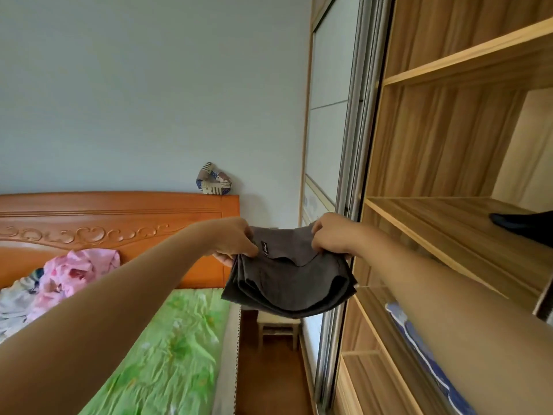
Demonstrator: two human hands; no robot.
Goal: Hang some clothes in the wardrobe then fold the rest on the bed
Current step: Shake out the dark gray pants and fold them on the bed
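Note:
A folded dark grey garment (288,283) with a small black label hangs in the air between the bed and the wardrobe. My left hand (236,239) grips its left top edge, thumb on top. My right hand (330,235) pinches its right top edge. Both arms are stretched out in front of me. The open wooden wardrobe (443,163) stands at the right, with bare shelves at hand height. The bed (167,348) with a green sheet lies at the lower left.
Pink and patterned clothes (74,274) are heaped by the orange headboard (113,223). A dark item (523,226) lies on a wardrobe shelf, blue-white fabric (419,339) on a lower one. A small wooden stool (278,327) stands on the floor between bed and sliding door (350,145).

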